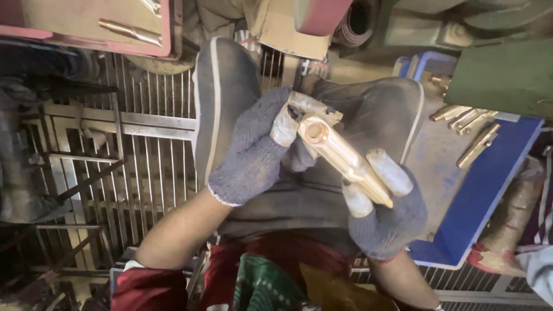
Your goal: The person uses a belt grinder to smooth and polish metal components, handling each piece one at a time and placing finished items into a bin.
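Note:
A long brass part (337, 151) with a round hollow end is held over my lap, slanting from upper left to lower right. My left hand (253, 150), in a grey knit glove, grips its round upper end together with a duller metal piece (311, 106) that sticks out behind. My right hand (383, 210), gloved the same way, pinches the thin lower end between thumb and fingers. Both fingertips look worn and pale. My knees in dark trousers lie under the hands.
A blue tray (489, 184) at the right carries several brass pieces (472, 124). A pink tray (86, 26) at top left holds another brass piece (129, 31). A metal grate floor (150, 173) lies at the left, and green machinery (501, 69) stands at top right.

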